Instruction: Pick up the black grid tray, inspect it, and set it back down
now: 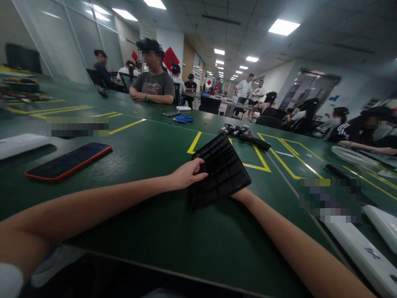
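Left fingers (202, 176) curled against divided face of black compartment tray (225, 167), grip unclear; right fingers hidden behind, state unclear. Tilted tray could slip onto tabletop (149, 231) below fingers if rear support loosens.

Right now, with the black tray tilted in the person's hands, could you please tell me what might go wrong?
The black tray is tilted, so anything loose in its compartments might slide out. The left hand is only at its left side, so it could twist. Moved forward, it might bump the tangled gear just beyond.
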Tool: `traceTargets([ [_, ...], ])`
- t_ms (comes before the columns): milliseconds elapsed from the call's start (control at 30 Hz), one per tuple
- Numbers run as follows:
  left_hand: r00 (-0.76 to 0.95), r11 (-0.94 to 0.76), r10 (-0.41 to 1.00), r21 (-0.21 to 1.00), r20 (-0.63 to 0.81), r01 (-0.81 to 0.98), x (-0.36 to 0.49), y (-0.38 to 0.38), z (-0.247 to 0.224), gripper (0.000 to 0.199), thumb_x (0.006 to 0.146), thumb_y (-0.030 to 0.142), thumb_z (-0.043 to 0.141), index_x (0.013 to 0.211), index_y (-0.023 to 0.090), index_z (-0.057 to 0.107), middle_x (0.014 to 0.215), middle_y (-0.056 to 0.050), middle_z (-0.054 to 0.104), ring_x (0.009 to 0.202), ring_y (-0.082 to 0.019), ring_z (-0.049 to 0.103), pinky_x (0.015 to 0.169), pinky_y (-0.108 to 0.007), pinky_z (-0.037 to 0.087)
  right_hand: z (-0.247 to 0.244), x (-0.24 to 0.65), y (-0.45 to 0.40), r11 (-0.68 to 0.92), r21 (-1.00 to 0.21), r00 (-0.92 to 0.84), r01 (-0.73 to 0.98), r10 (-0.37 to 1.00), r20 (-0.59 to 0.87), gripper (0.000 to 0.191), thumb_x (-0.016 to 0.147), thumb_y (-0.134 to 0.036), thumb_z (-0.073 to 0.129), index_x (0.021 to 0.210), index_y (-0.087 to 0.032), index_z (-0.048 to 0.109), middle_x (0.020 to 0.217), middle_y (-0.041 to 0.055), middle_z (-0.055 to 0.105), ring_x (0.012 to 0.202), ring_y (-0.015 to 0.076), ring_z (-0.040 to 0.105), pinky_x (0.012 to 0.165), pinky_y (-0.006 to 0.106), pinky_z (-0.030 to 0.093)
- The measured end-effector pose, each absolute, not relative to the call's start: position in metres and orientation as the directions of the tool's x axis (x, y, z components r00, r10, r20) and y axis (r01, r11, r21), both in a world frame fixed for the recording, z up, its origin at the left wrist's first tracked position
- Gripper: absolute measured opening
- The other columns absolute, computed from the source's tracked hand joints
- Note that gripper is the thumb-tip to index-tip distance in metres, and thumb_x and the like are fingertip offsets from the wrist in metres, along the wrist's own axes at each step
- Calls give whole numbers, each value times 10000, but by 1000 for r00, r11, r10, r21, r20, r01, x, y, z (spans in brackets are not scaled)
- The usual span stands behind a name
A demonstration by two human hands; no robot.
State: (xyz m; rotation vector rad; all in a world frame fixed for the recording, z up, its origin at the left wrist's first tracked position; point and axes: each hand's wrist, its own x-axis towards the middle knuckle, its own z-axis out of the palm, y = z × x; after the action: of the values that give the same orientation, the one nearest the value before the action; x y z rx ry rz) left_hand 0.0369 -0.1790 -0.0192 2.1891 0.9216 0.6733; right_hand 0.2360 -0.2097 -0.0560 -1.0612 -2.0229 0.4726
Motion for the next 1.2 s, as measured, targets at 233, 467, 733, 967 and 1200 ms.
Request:
traceTargets([
  [233,29,237,971,968,-235,-81,27,-165,-1,162,790,0,417,814,151,468,651,29,405,560,-85,425,541,-216,377,-53,245,-216,602,-563,-430,566,799,421,580,812,-547,437,1290,-218,449,1342,76,471,1293,251,356,1098,435,283],
  [467,191,296,941,952,-278,-75,19,-174,5,123,836,111,478,716,131,493,617,-2,502,481,-65,453,428,-181,344,-48,242,-218,597,-563,-428,571,802,416,595,848,-530,382,1358,-226,346,1421,67,363,1311,224,330,1120,432,226],
  [733,478,195,856,979,-197,55,19,-182,7,160,819,243,503,881,112,572,625,25,449,450,-47,360,374,-171,212,-46,240,-220,581,-600,-427,551,813,396,590,841,-547,385,1342,-236,370,1396,57,406,1299,210,351,1117,429,240],
  [967,535,-209,843,948,50,240,23,-184,0,94,767,200,539,850,172,504,624,29,526,454,-63,410,389,-176,284,-48,239,-218,610,-591,-403,528,792,458,564,841,-500,417,1317,-198,405,1382,90,420,1293,225,358,1114,432,241],
  [1200,576,-496,787,782,222,376,24,-182,-4,86,793,189,491,842,162,556,661,0,584,561,-105,514,516,-221,386,-45,239,-219,614,-590,-430,523,789,439,507,836,-503,417,1262,-234,472,1290,60,526,1214,231,458,1080,432,314],
])
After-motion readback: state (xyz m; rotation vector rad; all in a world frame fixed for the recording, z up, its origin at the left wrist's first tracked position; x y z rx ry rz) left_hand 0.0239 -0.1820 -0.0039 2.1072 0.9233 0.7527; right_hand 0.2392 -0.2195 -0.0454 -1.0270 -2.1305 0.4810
